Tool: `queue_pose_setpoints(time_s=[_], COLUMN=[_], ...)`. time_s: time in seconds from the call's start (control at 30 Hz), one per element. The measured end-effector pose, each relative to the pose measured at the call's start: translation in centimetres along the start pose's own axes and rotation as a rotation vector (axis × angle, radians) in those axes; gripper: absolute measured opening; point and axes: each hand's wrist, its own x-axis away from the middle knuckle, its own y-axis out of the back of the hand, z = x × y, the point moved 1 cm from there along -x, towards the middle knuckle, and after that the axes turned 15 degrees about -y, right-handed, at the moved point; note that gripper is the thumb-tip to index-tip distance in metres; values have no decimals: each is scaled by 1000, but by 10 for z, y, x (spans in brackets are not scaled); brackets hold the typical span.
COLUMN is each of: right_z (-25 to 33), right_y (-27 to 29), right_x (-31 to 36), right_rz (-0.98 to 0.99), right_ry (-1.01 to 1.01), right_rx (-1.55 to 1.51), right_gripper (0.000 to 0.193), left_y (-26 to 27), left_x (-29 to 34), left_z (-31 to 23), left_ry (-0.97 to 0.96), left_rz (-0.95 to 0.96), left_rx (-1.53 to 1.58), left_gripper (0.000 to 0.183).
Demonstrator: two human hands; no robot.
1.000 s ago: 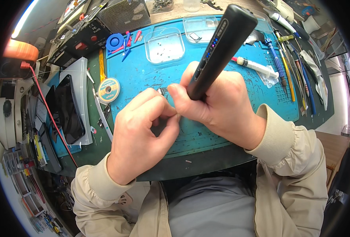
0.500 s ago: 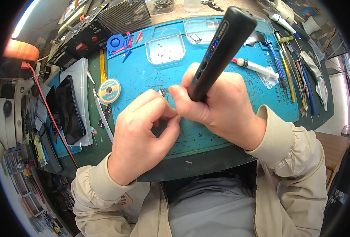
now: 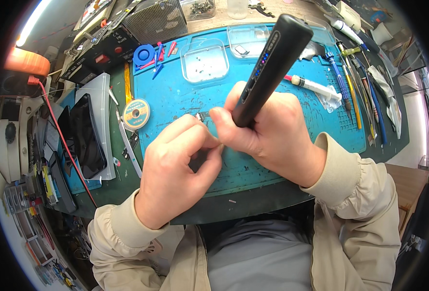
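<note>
My right hand [image 3: 277,128] is wrapped round a black pen-shaped electric tool [image 3: 275,65] with small blue and purple lights along its side. The tool tilts up and to the right; its lower end is hidden behind my fingers. My left hand [image 3: 173,165] is closed in a pinch, its thumb and forefinger meeting right beside the right thumb. What it pinches is hidden. Just beyond the left knuckles a small dark part with a silvery piece [image 3: 200,116] shows above the blue work mat [image 3: 253,169].
A clear tray [image 3: 204,60] with tiny bits stands at the back. Left of the hands are a tape spool [image 3: 137,113] and a black phone [image 3: 88,136]. A syringe [image 3: 316,87] and several screwdrivers and tweezers [image 3: 357,92] lie to the right. A red cable [image 3: 62,131] runs down the left.
My hands hold nearly the same pose. The tool's upper end has dropped slightly, and the view has shifted a little, moving the bench things slightly right and down.
</note>
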Motion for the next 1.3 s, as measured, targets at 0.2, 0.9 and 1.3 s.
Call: queue_pose_setpoints(time_s=[0.2,0.9,1.3], right_z=[-1,-1,-1], right_y=[0,0,0], right_x=[0,0,0], right_rz=[-1,-10,4], right_ry=[15,20,20], right_rx=[5,-11,21], right_gripper=[22,22,22], left_y=[-1,-5,-8], left_x=[2,7,7], left_z=[1,4,4], left_ry=[-31,-116,-245], left_rz=[-12,-39,-52], left_rx=[-15,-53,-170], left_gripper=[13,17,19])
